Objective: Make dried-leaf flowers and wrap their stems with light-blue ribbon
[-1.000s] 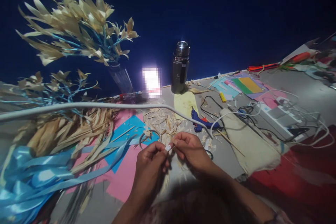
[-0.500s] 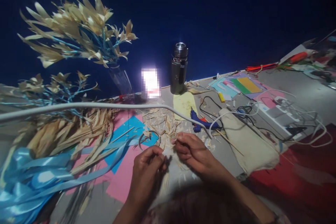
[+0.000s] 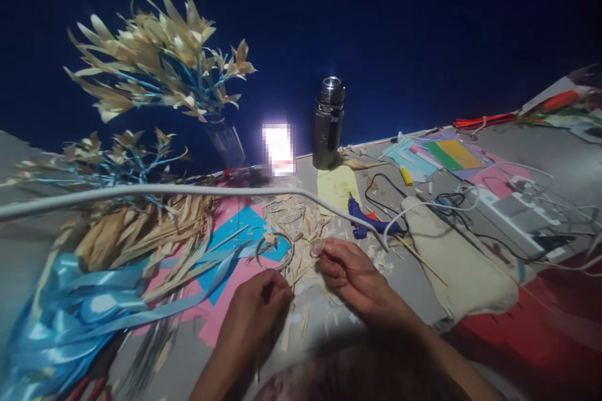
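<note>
My right hand [image 3: 350, 276] is closed in a pinch, with a small pale piece [image 3: 316, 252] at its fingertips; the exact kind is unclear. Just left of it, my left hand [image 3: 261, 301] is curled shut with its fingertips together, and whatever it may hold is hidden. Beyond the left hand lies a roll of light ribbon or tape [image 3: 258, 254] standing as a ring on blue paper [image 3: 221, 263]. Dried husk scraps [image 3: 301, 219] are scattered on the table between and beyond both hands. A blue glue gun [image 3: 371, 222] rests past my right hand.
A white cable [image 3: 188, 190] crosses the view. Dried husk flowers [image 3: 164, 69] stand in a clear vase [image 3: 228, 141], beside a bright light and a dark flask [image 3: 328, 125]. Blue ribbon [image 3: 89, 307] is heaped left. A cream cloth bundle [image 3: 456, 257] and power strip [image 3: 510, 216] lie right.
The view has shifted, so the table items appear farther right. My left hand has moved slightly away from the right hand and lower; the right hand keeps its pinch.
</note>
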`<state>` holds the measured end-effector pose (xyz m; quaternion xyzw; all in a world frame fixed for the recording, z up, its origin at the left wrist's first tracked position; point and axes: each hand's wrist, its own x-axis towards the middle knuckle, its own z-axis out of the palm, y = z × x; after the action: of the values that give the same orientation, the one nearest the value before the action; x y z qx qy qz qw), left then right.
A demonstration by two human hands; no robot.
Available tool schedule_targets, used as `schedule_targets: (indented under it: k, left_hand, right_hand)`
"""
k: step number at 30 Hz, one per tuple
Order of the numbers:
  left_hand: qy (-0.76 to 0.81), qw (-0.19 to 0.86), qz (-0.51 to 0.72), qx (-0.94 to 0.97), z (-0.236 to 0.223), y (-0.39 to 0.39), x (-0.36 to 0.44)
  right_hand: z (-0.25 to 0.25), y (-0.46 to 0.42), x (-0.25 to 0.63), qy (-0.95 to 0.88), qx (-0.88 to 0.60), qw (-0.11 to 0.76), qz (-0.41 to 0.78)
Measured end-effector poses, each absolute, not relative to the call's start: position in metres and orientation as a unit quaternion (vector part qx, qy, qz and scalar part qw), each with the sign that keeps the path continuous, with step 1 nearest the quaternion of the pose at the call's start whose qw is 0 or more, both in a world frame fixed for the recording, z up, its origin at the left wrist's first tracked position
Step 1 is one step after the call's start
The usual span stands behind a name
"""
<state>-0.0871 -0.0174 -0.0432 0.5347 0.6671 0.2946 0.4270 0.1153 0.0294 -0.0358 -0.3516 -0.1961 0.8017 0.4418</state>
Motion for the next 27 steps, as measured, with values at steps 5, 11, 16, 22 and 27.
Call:
schedule_targets:
  k: [5, 11, 16, 22, 27]
  left_hand:
    - [0.742, 0.276, 0.307, 0.528, -0.028, -0.003, -0.094]
    - [0.719, 0.086, 0.256, 0.64, -0.036, 0.021, -0.094]
    - [0.714, 0.013, 0.181, 0.676, -0.048, 0.031, -0.084]
    - [0.727, 0.105, 0.284, 0.616, -0.039, 0.031, -0.09]
    - [0.657, 0.447, 0.532, 0.293, -0.016, 0.026, -0.098]
  right_hand:
    - [-0.037, 0.028, 0.119, -0.227, -0.347, 0.442, 0.796]
    - [-0.037, 0.028, 0.121, -0.218, -0.342, 0.447, 0.797]
    - [-0.038, 0.03, 0.125, -0.221, -0.344, 0.457, 0.79]
    - [-0.041, 0.032, 0.126, -0.203, -0.339, 0.455, 0.798]
    - [-0.037, 0.032, 0.121, -0.228, -0.347, 0.444, 0.794]
